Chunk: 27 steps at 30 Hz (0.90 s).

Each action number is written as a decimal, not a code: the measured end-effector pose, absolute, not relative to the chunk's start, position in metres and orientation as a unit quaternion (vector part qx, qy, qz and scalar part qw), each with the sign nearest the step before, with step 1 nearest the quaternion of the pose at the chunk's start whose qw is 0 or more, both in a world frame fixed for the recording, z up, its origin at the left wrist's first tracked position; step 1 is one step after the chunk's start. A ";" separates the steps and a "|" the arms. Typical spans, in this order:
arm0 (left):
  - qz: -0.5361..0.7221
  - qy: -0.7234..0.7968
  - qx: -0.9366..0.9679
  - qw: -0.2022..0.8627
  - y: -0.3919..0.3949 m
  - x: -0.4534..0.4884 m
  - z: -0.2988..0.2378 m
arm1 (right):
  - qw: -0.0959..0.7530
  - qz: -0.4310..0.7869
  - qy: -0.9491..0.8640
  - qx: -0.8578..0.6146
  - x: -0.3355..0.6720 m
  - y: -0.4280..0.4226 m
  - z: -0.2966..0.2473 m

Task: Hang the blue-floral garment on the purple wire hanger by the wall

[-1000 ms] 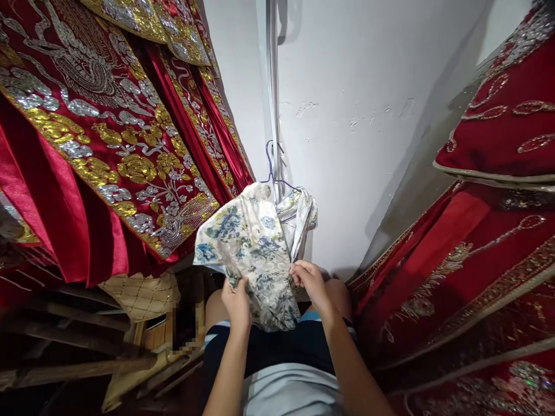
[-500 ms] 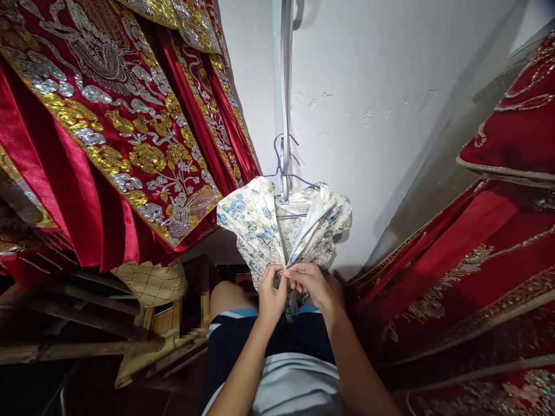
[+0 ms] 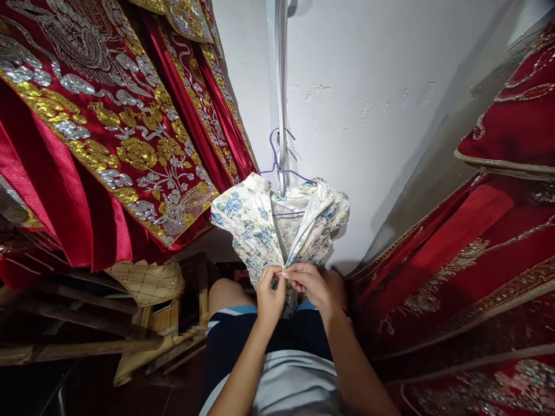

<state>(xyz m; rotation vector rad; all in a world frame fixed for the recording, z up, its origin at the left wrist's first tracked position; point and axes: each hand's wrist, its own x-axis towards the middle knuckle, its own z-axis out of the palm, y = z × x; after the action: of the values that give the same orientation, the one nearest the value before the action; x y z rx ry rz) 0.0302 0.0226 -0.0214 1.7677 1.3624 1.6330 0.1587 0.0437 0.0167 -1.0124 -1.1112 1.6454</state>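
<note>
A short-sleeved floral shirt [image 3: 255, 225], cream with blue flowers, hangs in front of me on a purple hanger [image 3: 274, 153]. Its neck is open above and the two front edges meet at my fingertips. My left hand [image 3: 271, 286] pinches the left front edge between thumb and finger. Right against it, my right hand [image 3: 309, 283] pinches the other front edge. Any button between the fingertips is too small to make out. The lower part of the shirt drops behind my hands, between my knees.
Red cloth with gold and silver sequins [image 3: 143, 153] hangs at the left, above a bamboo chair [image 3: 82, 349]. More red embroidered cloth [image 3: 455, 254] stands at the right. Behind the hanger, a narrow white strip [image 3: 277, 69] runs down the white wall [image 3: 368, 63].
My hands stay pinched together at the shirt front with hardly any movement. The hanger, shirt collar and surroundings appear slightly farther left and up in view.
</note>
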 end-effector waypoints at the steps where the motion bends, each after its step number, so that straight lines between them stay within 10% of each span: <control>1: 0.579 0.482 0.629 0.189 0.022 0.031 -0.021 | 0.444 0.662 -0.442 -0.411 0.159 0.043 0.015; 19: 0.518 0.461 0.665 0.278 0.029 0.032 -0.023 | 0.653 0.455 -0.513 -0.321 0.131 0.125 0.180; 27: 0.638 0.376 0.659 0.136 0.076 0.003 0.089 | 0.639 0.478 -0.523 -0.297 0.143 0.112 0.164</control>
<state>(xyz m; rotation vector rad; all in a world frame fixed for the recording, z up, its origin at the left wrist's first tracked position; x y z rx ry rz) 0.0034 0.0764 0.0888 1.9069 1.0875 1.8459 0.1433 0.1118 0.1635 -0.6786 -1.1936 1.0914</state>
